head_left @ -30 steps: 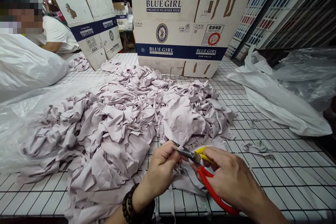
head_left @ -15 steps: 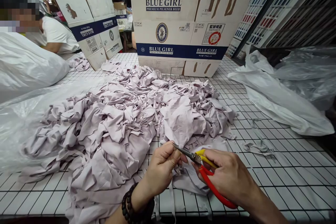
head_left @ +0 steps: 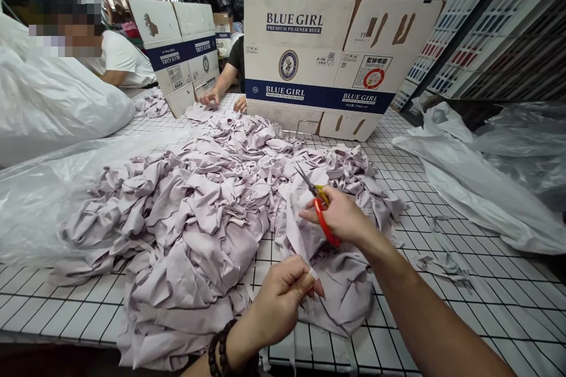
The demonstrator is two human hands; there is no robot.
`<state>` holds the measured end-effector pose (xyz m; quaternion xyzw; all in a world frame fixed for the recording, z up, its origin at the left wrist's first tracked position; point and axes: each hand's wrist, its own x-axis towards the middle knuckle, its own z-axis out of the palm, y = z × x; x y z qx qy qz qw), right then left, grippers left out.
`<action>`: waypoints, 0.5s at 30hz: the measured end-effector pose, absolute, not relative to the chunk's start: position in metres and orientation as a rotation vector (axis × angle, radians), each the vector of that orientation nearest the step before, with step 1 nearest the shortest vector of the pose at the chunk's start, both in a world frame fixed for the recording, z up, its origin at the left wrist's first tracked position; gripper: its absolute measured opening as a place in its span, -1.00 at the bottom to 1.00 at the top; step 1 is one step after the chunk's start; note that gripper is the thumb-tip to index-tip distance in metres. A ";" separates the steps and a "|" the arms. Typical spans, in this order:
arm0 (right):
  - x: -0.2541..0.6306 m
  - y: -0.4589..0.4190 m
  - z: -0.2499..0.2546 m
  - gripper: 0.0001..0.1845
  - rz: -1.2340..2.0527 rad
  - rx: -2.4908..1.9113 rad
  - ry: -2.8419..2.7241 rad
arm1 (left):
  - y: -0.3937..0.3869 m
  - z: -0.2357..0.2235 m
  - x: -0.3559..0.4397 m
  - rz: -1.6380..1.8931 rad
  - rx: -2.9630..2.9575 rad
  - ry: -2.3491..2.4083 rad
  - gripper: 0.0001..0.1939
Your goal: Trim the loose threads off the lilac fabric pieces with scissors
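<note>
My right hand [head_left: 347, 218] holds needle-nose pliers [head_left: 325, 224] with red and yellow handles. Their jaws are apart and point away from me, over the pale mauve fabric pieces [head_left: 190, 206] heaped on the table. The fingertips of that hand reach toward a fabric piece beneath it. Nearer to me, my left hand [head_left: 280, 294] is closed in a pinch, with a small pale bit of fabric showing at the thumb tip. The rest of what it holds is hidden by the fingers. A loose fabric piece [head_left: 340, 300] lies just right of it.
Flattened beer cartons [head_left: 309, 59] stand upright across the grid-patterned table [head_left: 446, 330]. Behind them, a co-worker's hand [head_left: 211, 96] touches the far edge of the heap. White plastic bags lie at left and right [head_left: 477, 188]. Small scraps [head_left: 442, 268] lie at the right.
My right hand has moved forward and away from the left with the pliers, whose jaws have opened. The left hand has moved slightly. A co-worker's hands now show behind the carton.
</note>
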<state>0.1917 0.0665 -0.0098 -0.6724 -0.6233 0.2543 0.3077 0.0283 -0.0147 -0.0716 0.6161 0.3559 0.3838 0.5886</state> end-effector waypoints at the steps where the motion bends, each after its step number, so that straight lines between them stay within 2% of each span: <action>1: 0.180 0.072 -0.011 -0.61 0.671 -1.787 -1.657 | -0.018 -0.073 0.030 0.887 1.467 0.836 -0.63; 3: 0.159 0.083 -0.017 -0.62 0.666 -1.805 -1.673 | -0.022 -0.075 0.033 0.877 1.529 0.846 -0.64; 7: 0.147 0.102 -0.027 -0.81 0.688 -1.792 -1.638 | -0.026 -0.081 0.034 0.884 1.590 0.863 -0.63; 11: 0.185 0.097 -0.020 -0.72 0.693 -1.692 -1.463 | -0.022 -0.086 0.026 0.957 1.582 0.933 -0.65; 15: 0.245 0.046 -0.019 -0.58 0.602 -1.639 -1.247 | -0.017 -0.091 0.015 1.087 1.554 1.004 -0.64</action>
